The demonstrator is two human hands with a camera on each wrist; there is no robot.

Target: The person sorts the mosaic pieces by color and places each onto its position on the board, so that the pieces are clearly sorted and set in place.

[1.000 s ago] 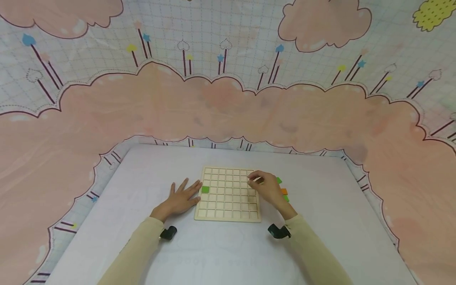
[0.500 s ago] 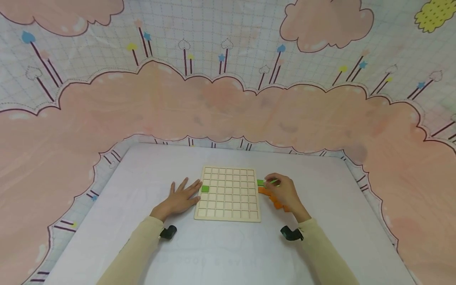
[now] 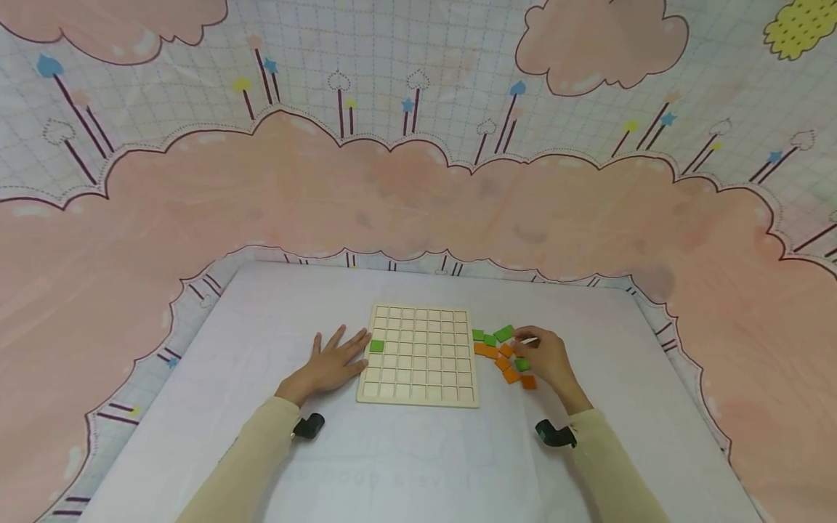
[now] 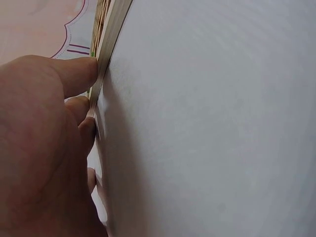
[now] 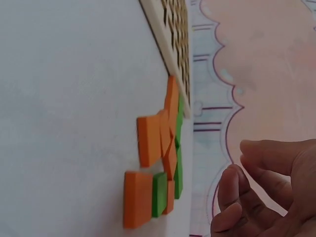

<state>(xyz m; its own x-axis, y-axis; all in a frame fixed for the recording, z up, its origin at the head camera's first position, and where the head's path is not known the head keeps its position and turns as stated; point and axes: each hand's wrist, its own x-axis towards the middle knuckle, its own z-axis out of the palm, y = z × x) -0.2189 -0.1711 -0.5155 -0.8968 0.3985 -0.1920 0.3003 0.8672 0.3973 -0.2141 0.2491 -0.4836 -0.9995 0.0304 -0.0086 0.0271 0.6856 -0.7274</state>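
Observation:
A pale wooden grid board (image 3: 418, 374) lies on the white table, one green square tile (image 3: 376, 346) sitting in a cell at its left edge. My left hand (image 3: 331, 368) rests with spread fingers against the board's left side; in the left wrist view its thumb (image 4: 81, 74) touches the board edge. My right hand (image 3: 546, 361) hovers over the right end of a loose tile pile, its fingers bent and nothing seen between them in the right wrist view. That pile has several green tiles (image 3: 504, 333) and several orange tiles (image 3: 511, 375), partly hidden by the hand.
The white tabletop (image 3: 418, 465) spreads around the board and reaches a patterned cloth backdrop (image 3: 405, 196) behind. Black wrist cameras (image 3: 309, 426) sit at both cuffs. The nearest loose tiles lie right by the board's right edge.
My right hand has moved right, off the board's upper right corner and past the tiles, uncovering more green and orange ones. My left hand and the green tile in the board stay put.

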